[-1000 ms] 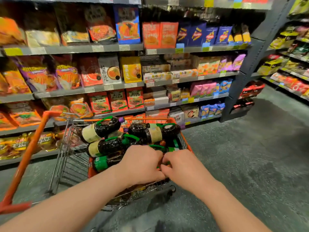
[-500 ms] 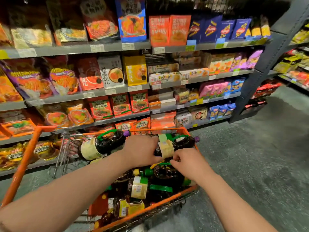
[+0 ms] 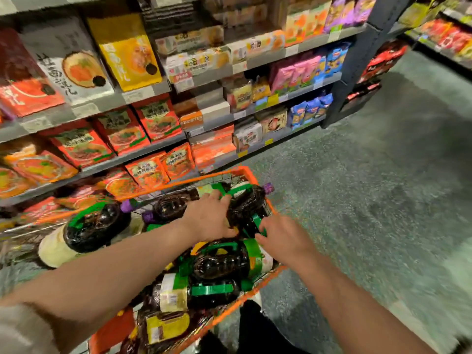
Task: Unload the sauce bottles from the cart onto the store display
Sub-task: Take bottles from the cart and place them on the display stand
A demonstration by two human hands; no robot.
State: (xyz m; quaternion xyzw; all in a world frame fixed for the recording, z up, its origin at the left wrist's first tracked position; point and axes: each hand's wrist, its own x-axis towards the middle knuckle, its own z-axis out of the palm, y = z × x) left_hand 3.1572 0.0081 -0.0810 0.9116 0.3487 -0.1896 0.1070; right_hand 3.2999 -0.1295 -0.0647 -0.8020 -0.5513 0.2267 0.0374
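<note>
While the head camera looks down into the orange-rimmed wire cart (image 3: 245, 172), both bare arms reach into its basket among dark sauce bottles lying on their sides. The left hand (image 3: 212, 218) rests on the far bottle (image 3: 245, 205), a dark bottle with a green handle and a purple cap pointing to the cart's far right corner; its fingers spread over the bottle's shoulder and handle, thumb low against the bottle's near side, so the grasp looks loose rather than closed. The right hand (image 3: 283, 236) sits just beside it, fingers slightly curled and touching the green handle area at the bottle's near end; whether it actually grips anything cannot be told, as motion blur smears the fingertips. A second bottle (image 3: 219, 261) with a green label band lies directly below the 2 hands, and further bottles with pale and yellow labels (image 3: 171, 295) are heaped toward the near end of the cart. A large bottle (image 3: 92, 228) with a cream base and purple cap lies on the cart's left side, apart from both hands. Behind the cart stand grey store shelves (image 3: 153, 90) stocked with red, orange and yellow packets (image 3: 122, 131) and boxes. The floor (image 3: 370, 200) to the right is grey-green and speckled. All bottles seen are in the cart.
</note>
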